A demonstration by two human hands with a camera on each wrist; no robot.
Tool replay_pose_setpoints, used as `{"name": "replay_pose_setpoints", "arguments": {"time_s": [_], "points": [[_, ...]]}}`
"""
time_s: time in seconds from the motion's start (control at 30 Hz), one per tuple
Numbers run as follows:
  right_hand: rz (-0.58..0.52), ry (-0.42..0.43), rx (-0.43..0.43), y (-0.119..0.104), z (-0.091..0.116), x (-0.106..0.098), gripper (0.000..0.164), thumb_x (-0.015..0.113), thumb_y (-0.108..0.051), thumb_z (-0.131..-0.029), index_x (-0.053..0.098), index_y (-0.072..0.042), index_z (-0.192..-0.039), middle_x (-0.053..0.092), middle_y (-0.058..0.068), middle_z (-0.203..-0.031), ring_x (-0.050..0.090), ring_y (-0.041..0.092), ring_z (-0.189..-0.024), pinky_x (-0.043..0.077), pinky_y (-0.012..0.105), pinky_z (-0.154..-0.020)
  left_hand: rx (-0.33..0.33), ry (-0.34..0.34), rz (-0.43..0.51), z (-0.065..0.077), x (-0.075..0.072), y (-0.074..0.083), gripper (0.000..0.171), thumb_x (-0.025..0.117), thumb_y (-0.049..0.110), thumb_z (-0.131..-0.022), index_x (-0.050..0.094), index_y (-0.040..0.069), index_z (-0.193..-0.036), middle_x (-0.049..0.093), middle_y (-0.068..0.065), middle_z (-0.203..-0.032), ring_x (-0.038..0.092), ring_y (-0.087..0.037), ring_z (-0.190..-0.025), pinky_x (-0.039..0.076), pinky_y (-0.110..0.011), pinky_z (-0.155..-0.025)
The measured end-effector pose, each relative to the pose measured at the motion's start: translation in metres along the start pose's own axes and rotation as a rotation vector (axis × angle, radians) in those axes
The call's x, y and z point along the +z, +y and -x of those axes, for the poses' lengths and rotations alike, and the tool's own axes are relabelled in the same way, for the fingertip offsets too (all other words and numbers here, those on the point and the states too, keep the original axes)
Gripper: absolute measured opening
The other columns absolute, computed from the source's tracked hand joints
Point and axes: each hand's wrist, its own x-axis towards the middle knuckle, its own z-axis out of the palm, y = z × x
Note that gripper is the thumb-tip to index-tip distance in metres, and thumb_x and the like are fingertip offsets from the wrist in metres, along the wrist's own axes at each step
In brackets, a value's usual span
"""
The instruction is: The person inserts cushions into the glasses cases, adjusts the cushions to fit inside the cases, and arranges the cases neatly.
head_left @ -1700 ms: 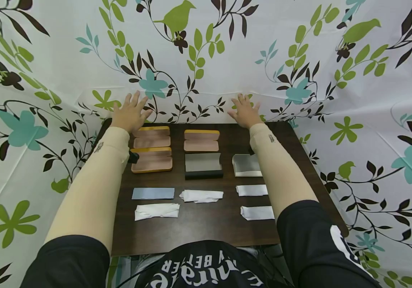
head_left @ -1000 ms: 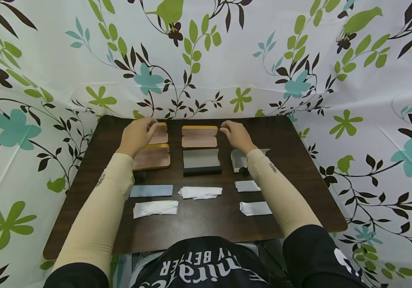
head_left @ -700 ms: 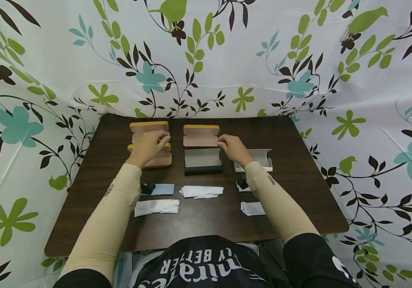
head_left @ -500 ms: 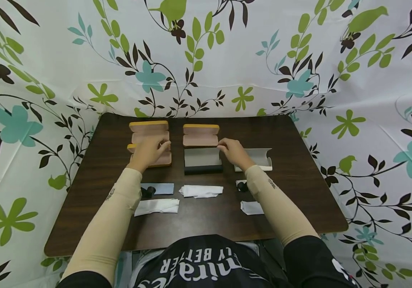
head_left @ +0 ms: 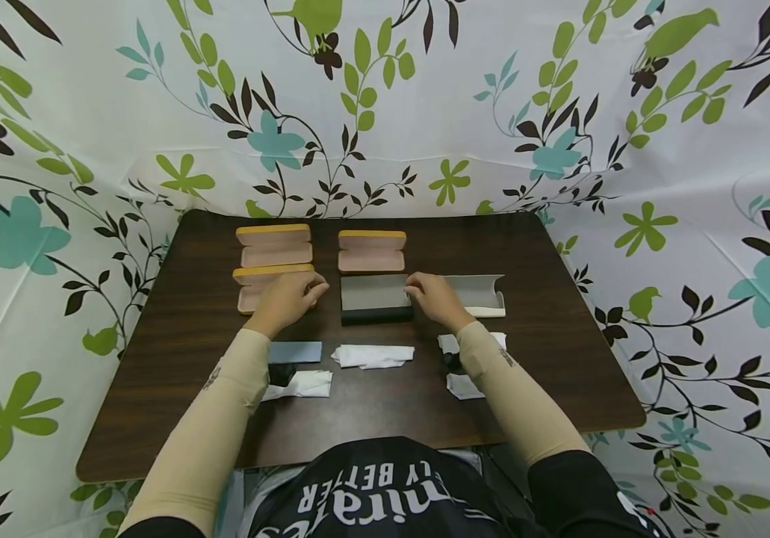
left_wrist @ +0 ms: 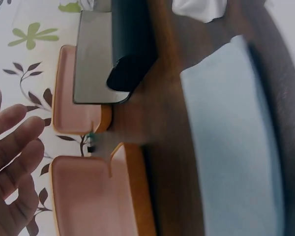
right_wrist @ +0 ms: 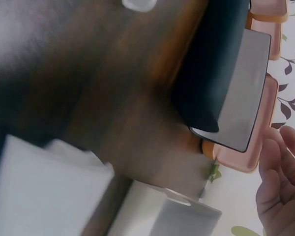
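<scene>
My left hand hovers over the front left orange eyeglass case, fingers loosely bent. In the left wrist view that hand holds nothing. My right hand is between the black eyeglass case and the white eyeglass case, overlapping both in the head view. Its fingers are relaxed and hold nothing in the right wrist view. The black case stands open, grey lining up. Another orange case lies open behind on the left, and a third orange case behind the black one.
Nearer the table's front lie a folded light blue cloth, a folded white cloth and a second white cloth. Two more white cloths are partly hidden by the right arm. The dark wooden table meets a patterned curtain behind.
Both hands have come down from the table's back edge toward me, drawing closer together over the cases. Their spread fingers have relaxed into a loose bend. The cases and cloths have stayed put.
</scene>
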Motion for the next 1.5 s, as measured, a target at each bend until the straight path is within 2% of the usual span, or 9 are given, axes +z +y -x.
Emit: {"name": "replay_pose_setpoints", "arguments": {"time_s": [0.17,0.33,0.5,0.7,0.8,0.93,1.1,1.33,1.5], "points": [[0.041,-0.059,-0.026,-0.001,0.007,0.009,0.019,0.062,-0.019,-0.095,0.068,-0.007,-0.107,0.071,0.006,-0.099,0.066,0.022,-0.089,0.050,0.043,-0.089,0.036,-0.066,0.003,0.006,0.012,0.006,0.027,0.058,0.034,-0.098,0.071,0.013,-0.105,0.069,-0.002,-0.090,0.061,-0.017,-0.077,0.052,-0.038,-0.069],[0.079,-0.234,-0.042,-0.004,0.019,0.016,0.011,0.065,-0.017,-0.093,0.068,-0.008,-0.099,0.070,0.003,-0.093,0.064,0.017,-0.083,0.053,0.035,-0.077,0.060,-0.175,0.001,0.013,0.024,0.005,0.015,0.062,0.025,-0.095,0.072,0.014,-0.100,0.069,0.002,-0.089,0.062,-0.014,-0.078,0.052,-0.039,-0.073],[0.099,-0.379,-0.059,-0.009,0.031,0.025,0.008,0.068,-0.018,-0.091,0.068,-0.010,-0.091,0.066,-0.001,-0.084,0.057,0.011,-0.071,0.050,0.029,-0.066,0.030,-0.291,0.047,0.021,0.036,0.008,0.012,0.066,0.027,-0.093,0.071,0.019,-0.100,0.069,0.005,-0.090,0.063,-0.013,-0.081,0.053,-0.037,-0.074],[0.132,-0.415,-0.037,-0.014,0.039,0.036,0.016,0.074,-0.023,-0.086,0.066,-0.010,-0.089,0.061,-0.002,-0.077,0.052,0.010,-0.067,0.048,0.027,-0.064,0.054,-0.375,-0.025,0.025,0.054,0.013,0.013,0.067,0.033,-0.091,0.071,0.022,-0.098,0.069,0.009,-0.090,0.059,-0.007,-0.074,0.051,-0.032,-0.067],[0.156,-0.415,-0.018,-0.016,0.040,0.038,0.019,0.076,-0.026,-0.083,0.064,-0.011,-0.087,0.059,-0.002,-0.075,0.052,0.011,-0.067,0.047,0.028,-0.064,0.055,-0.387,-0.077,0.027,0.061,0.014,0.016,0.071,0.039,-0.086,0.070,0.023,-0.092,0.066,0.011,-0.084,0.055,-0.006,-0.068,0.048,-0.030,-0.062],[0.183,-0.423,0.013,-0.019,0.042,0.039,0.022,0.079,-0.027,-0.080,0.062,-0.013,-0.084,0.059,-0.003,-0.074,0.054,0.012,-0.067,0.047,0.029,-0.062,0.078,-0.384,-0.129,0.028,0.066,0.016,0.024,0.077,0.041,-0.080,0.067,0.020,-0.088,0.060,0.009,-0.078,0.051,-0.008,-0.067,0.046,-0.029,-0.061],[0.198,-0.437,0.025,-0.019,0.043,0.039,0.020,0.078,-0.026,-0.081,0.062,-0.014,-0.080,0.061,-0.004,-0.074,0.055,0.012,-0.067,0.048,0.030,-0.061,0.119,-0.382,-0.157,0.030,0.070,0.017,0.024,0.077,0.038,-0.080,0.062,0.020,-0.081,0.053,0.006,-0.079,0.048,-0.011,-0.070,0.043,-0.029,-0.060],[0.201,-0.469,-0.048,-0.015,0.045,0.039,0.021,0.074,-0.023,-0.086,0.058,-0.014,-0.076,0.053,-0.002,-0.078,0.048,0.012,-0.074,0.044,0.029,-0.067,0.138,-0.380,-0.148,0.031,0.070,0.021,0.024,0.075,0.035,-0.084,0.056,0.025,-0.073,0.050,0.008,-0.079,0.043,-0.013,-0.073,0.025,-0.035,-0.068],[0.133,-0.448,-0.077,-0.011,0.047,0.039,0.022,0.073,-0.020,-0.087,0.055,-0.013,-0.076,0.051,-0.002,-0.074,0.047,0.011,-0.069,0.041,0.026,-0.063,0.150,-0.361,-0.146,0.033,0.069,0.023,0.024,0.073,0.028,-0.086,0.054,0.024,-0.072,0.048,0.008,-0.076,0.042,-0.013,-0.071,0.029,-0.033,-0.066]]}}
